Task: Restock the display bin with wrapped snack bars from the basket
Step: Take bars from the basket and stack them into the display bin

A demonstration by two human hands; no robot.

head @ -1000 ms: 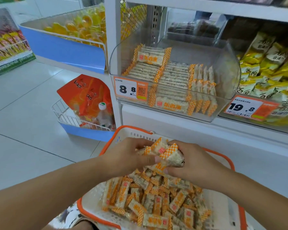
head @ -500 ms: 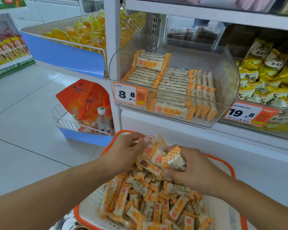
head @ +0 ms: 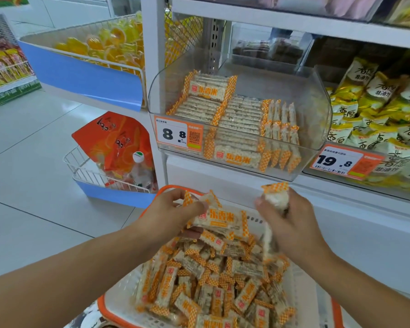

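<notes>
Above the basket's orange rim (head: 173,187), under the display bin's clear front lip (head: 234,171), hands apart, left hand (head: 168,215) and right hand (head: 291,223) each clutching snack bars (head: 219,220).

The display bin (head: 313,110) served as the landmark. Its top stood open beneath the upper shelf (head: 294,22), leaving a tall gap for entry from the front. Stacked bars (head: 234,114) filled the bin's left and centre; its right portion was bare behind the clear front wall. That wall and the price tag (head: 178,136) blocked direct entry low at the front. Left of the bin, a white upright post (head: 153,67) closed off sideways passage. Below the bin, the left hand (head: 168,214) and right hand (head: 291,223), each gripping bars, occupied the space above the basket (head: 118,297), with an open gap between them.
</notes>
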